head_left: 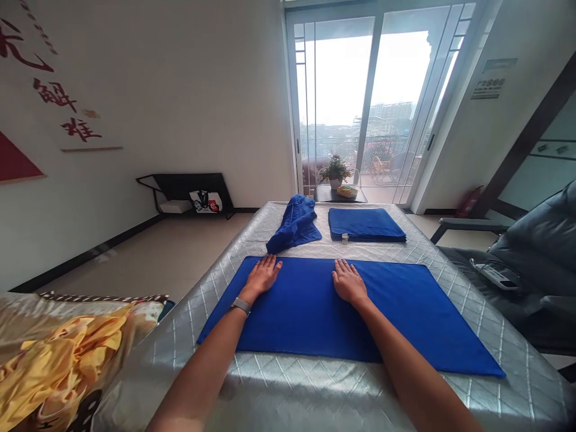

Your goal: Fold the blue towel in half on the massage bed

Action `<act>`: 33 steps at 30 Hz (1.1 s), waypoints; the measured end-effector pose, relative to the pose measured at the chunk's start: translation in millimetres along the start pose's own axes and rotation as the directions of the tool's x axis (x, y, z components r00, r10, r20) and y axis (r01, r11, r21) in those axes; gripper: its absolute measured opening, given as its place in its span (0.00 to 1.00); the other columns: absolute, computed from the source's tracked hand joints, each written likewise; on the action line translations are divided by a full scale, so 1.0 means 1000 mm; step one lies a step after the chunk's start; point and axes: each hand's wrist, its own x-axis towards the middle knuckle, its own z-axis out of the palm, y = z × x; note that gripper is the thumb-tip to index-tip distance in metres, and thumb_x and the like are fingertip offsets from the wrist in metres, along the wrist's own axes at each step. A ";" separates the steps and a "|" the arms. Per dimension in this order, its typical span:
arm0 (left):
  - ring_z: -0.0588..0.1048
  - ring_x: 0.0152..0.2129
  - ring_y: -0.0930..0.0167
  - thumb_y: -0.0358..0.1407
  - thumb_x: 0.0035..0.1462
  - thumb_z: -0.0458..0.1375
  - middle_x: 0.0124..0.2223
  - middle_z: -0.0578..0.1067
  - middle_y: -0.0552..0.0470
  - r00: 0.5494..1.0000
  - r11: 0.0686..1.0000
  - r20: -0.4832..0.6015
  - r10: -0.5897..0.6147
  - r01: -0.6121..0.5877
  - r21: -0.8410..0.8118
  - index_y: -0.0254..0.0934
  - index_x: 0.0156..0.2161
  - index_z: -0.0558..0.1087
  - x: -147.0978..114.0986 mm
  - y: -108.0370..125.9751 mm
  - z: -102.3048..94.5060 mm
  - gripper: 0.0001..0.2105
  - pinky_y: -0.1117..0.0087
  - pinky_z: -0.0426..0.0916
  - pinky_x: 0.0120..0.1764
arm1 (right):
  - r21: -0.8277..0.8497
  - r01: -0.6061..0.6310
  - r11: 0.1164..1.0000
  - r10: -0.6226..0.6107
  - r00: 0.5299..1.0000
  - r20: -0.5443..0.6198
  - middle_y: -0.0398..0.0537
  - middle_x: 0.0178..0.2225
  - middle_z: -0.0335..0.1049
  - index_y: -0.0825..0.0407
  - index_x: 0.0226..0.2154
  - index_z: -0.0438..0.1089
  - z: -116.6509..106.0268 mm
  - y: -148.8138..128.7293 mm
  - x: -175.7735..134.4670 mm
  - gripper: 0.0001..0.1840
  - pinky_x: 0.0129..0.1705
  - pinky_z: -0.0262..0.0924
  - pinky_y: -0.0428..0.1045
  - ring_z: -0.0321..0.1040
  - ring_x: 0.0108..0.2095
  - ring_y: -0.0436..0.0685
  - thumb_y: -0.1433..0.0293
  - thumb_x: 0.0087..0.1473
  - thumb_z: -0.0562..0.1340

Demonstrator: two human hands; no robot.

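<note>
A blue cloth point(306, 312) lies spread out flat across the quilted silver surface in front of me. My left hand point(263, 275), with a watch on its wrist, rests palm down near the cloth's far left edge, fingers stretched out. Palm down too, my right hand point(348, 281) lies on the cloth near the middle of the far edge. Just beyond my left hand is a crumpled blue cloth point(297, 223). Farther right sits a neatly folded stack of blue cloth point(366, 224) with a small white tag at its near edge.
The silver quilted cover point(288, 381) drapes over the work surface. Yellow fabric point(76, 348) lies on the left. A dark armchair point(540, 240) holding a power strip point(497, 277) stands at right. Beyond are a potted plant point(335, 171) and glass sliding doors point(333, 90).
</note>
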 end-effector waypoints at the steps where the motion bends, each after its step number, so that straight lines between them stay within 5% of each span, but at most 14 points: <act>1: 0.51 0.69 0.62 0.47 0.71 0.36 0.72 0.54 0.42 0.999 0.999 -0.014 -0.047 0.047 0.008 0.31 0.70 0.55 -0.001 -0.019 -0.001 0.30 0.55 0.47 0.68 | -0.001 0.000 1.000 0.000 1.000 0.002 0.50 0.73 0.41 0.60 0.71 0.47 0.000 0.000 0.000 0.35 0.71 0.29 0.53 0.35 0.72 0.54 0.63 0.67 0.39; 4: 0.52 0.69 0.60 0.47 0.71 0.36 0.72 0.53 0.39 0.987 0.987 -0.037 -0.158 0.159 0.010 0.29 0.70 0.55 -0.002 -0.062 -0.003 0.31 0.54 0.49 0.68 | -0.004 0.002 1.000 -0.002 1.000 0.010 0.50 0.73 0.41 0.60 0.71 0.46 0.000 0.000 0.000 0.35 0.71 0.29 0.53 0.34 0.72 0.53 0.62 0.68 0.39; 8: 0.52 0.69 0.62 0.48 0.70 0.34 0.72 0.53 0.38 0.979 0.981 -0.067 -0.194 0.194 -0.010 0.26 0.70 0.54 -0.003 -0.078 -0.001 0.33 0.57 0.46 0.68 | -0.023 -0.008 1.000 0.009 1.000 0.009 0.49 0.73 0.40 0.59 0.71 0.46 0.002 0.001 0.001 0.35 0.71 0.30 0.54 0.34 0.72 0.53 0.62 0.67 0.38; 24: 0.55 0.68 0.60 0.45 0.69 0.38 0.70 0.58 0.37 0.970 0.983 -0.162 -0.181 0.171 -0.071 0.26 0.68 0.58 -0.006 -0.067 0.001 0.31 0.55 0.49 0.68 | -0.042 0.004 0.999 -0.002 0.999 0.051 0.50 0.73 0.40 0.61 0.71 0.46 -0.004 -0.008 -0.020 0.34 0.71 0.32 0.53 0.35 0.72 0.56 0.62 0.69 0.39; 27: 0.56 0.68 0.59 0.42 0.68 0.39 0.70 0.59 0.38 0.946 0.983 -0.267 -0.184 0.178 -0.048 0.26 0.68 0.59 -0.015 -0.062 -0.008 0.30 0.55 0.49 0.68 | -0.057 0.000 0.998 0.002 1.000 0.026 0.51 0.73 0.40 0.61 0.71 0.46 0.001 -0.011 -0.025 0.34 0.72 0.30 0.53 0.35 0.72 0.55 0.63 0.69 0.39; 30: 0.57 0.67 0.59 0.38 0.66 0.40 0.70 0.61 0.41 0.911 0.994 -0.397 -0.112 0.110 -0.028 0.27 0.66 0.63 -0.024 -0.051 -0.020 0.28 0.55 0.49 0.68 | -0.038 -0.003 0.999 0.003 1.000 0.008 0.50 0.73 0.41 0.61 0.71 0.46 0.003 -0.011 -0.026 0.34 0.72 0.30 0.53 0.35 0.72 0.55 0.63 0.68 0.39; 33: 0.63 0.64 0.63 0.35 0.66 0.39 0.66 0.68 0.45 0.916 0.993 -0.402 -0.012 -0.036 -0.111 0.32 0.63 0.68 -0.025 -0.017 -0.029 0.26 0.58 0.55 0.67 | -0.021 0.005 1.000 -0.005 1.000 0.000 0.51 0.73 0.41 0.61 0.71 0.46 0.003 -0.012 -0.025 0.34 0.71 0.31 0.54 0.36 0.72 0.55 0.63 0.68 0.40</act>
